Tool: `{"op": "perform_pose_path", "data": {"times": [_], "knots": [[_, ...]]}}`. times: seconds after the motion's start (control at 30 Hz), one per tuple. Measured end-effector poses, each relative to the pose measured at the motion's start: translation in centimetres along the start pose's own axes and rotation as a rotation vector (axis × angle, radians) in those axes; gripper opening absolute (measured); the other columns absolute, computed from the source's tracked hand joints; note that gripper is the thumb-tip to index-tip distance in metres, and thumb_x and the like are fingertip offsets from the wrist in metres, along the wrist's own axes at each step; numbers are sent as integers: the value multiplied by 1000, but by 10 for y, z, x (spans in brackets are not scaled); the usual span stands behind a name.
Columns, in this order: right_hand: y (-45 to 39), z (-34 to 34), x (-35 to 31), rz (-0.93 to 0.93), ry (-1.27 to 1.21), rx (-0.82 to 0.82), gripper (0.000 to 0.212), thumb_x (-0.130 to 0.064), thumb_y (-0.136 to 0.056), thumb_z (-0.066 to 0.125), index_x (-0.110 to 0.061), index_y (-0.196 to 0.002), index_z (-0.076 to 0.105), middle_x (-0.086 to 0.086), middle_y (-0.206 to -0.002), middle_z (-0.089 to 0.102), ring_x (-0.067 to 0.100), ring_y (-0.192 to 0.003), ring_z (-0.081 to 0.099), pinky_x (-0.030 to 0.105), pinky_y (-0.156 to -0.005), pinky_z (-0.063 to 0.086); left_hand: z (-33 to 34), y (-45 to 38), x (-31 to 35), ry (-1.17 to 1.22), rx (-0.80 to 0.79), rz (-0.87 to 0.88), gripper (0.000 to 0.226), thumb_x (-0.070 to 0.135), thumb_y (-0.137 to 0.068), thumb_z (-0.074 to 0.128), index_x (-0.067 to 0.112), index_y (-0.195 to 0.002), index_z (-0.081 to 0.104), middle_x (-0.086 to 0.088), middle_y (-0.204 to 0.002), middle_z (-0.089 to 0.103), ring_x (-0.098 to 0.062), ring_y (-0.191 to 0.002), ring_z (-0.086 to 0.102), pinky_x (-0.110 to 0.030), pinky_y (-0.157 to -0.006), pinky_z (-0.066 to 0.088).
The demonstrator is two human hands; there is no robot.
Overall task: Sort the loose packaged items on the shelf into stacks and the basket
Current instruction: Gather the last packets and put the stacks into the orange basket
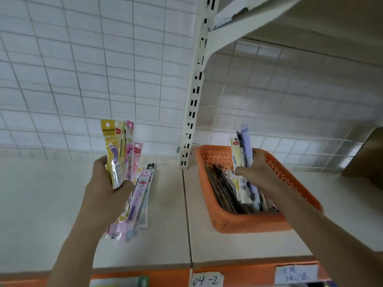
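My left hand [105, 189] grips a fan of long flat packets [119, 150], yellow and pink, held upright above the shelf. Under and beside that hand lies a loose pile of packets [141, 201] in pink, lilac and pale blue. An orange perforated basket [223, 221] stands on the right shelf board with several packets upright inside. My right hand [257, 172] is over the basket and pinches a few narrow packets [243, 148], white and lilac, their tops sticking up above the rim.
A cream slotted upright post [193, 104] rises between the two shelf boards [165, 245]. A wire grid backs the shelf. Another shelf hangs above at the right. The orange front edge carries paper labels [207, 279]. A brown box edge [366, 154] shows at far right.
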State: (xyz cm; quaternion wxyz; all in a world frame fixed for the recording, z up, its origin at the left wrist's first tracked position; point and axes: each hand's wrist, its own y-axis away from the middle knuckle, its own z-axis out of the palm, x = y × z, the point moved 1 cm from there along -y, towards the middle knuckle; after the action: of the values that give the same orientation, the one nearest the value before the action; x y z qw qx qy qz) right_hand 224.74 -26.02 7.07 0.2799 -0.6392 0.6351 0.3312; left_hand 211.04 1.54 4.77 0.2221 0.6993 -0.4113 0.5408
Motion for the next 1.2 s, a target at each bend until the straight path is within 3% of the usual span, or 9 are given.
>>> {"op": "perform_pose_path", "data": {"times": [0.1, 0.2, 0.27, 0.37, 0.43, 0.63, 0.83, 0.93, 1.2], "knots": [[-4, 7, 8, 99, 152, -174, 101, -13, -83, 67, -18, -149, -9, 16, -146, 32, 34, -112, 53, 33, -77, 43, 2, 4, 3, -30, 23, -11, 39, 0, -82, 54, 13, -116, 40, 1, -68, 51, -23, -42, 51, -27, -43, 35], [-5, 5, 11, 43, 258, -245, 99, -18, -82, 68, -20, -148, -5, 9, -105, 54, 23, -81, 59, 28, -59, 42, 3, 11, 5, -57, 41, -16, 40, -1, -81, 54, 12, -116, 41, 2, -70, 50, -20, -41, 52, -28, -44, 37], [-6, 1, 15, -19, 343, -239, 98, -23, -81, 71, -22, -148, -1, 14, -109, 54, 26, -88, 60, 27, -57, 43, 5, 15, 8, -72, 55, -7, 38, -2, -80, 54, 10, -114, 43, 1, -69, 51, -15, -35, 51, -27, -43, 37], [-7, -10, 23, -121, 567, -164, 93, -41, -82, 66, -23, -149, 5, 18, -150, 21, 38, -137, 26, 46, -104, 38, 14, 21, 19, -84, 79, 7, 39, -1, -81, 55, 11, -115, 42, 1, -72, 52, -22, -43, 53, -28, -46, 38], [-3, -23, 26, -177, 576, -130, 76, -47, -87, 57, -22, -147, 19, 11, -152, 19, 34, -141, 18, 46, -111, 27, 22, 25, 31, -82, 80, 24, 39, 0, -81, 55, 15, -115, 40, 1, -74, 53, -25, -46, 53, -27, -45, 36], [-3, -82, 72, -322, 371, 249, 29, -24, -94, 49, -15, -120, 59, 8, -123, 57, 22, -111, 53, 27, -89, 37, 54, 28, 76, -70, 0, 77, 38, 4, -82, 58, 17, -113, 40, 2, -76, 53, -18, -59, 52, -28, -48, 35], [7, -100, 136, -134, -51, 363, 31, -27, -93, 42, -6, -94, 65, 11, -93, 66, 23, -83, 55, 29, -66, 36, 116, 36, 120, -117, -220, 186, 48, 9, -84, 59, 21, -124, 37, 15, -85, 52, 0, -72, 52, -18, -52, 36], [7, -92, 163, -183, 72, 337, 30, -30, -83, 46, -10, -96, 65, 4, -92, 66, 22, -82, 58, 21, -63, 39, 146, 38, 132, -149, -315, 232, 61, 10, -85, 59, 23, -136, 28, 18, -88, 51, 4, -71, 51, -12, -53, 37], [1, -72, 192, -231, 367, 261, 19, -16, -78, 62, -4, -92, 66, 15, -89, 65, 34, -84, 58, 35, -71, 47, 188, 20, 126, -224, -347, 56, 90, 2, -83, 60, 23, -145, -1, -6, -106, 54, -11, -64, 52, -23, -52, 42]]}}
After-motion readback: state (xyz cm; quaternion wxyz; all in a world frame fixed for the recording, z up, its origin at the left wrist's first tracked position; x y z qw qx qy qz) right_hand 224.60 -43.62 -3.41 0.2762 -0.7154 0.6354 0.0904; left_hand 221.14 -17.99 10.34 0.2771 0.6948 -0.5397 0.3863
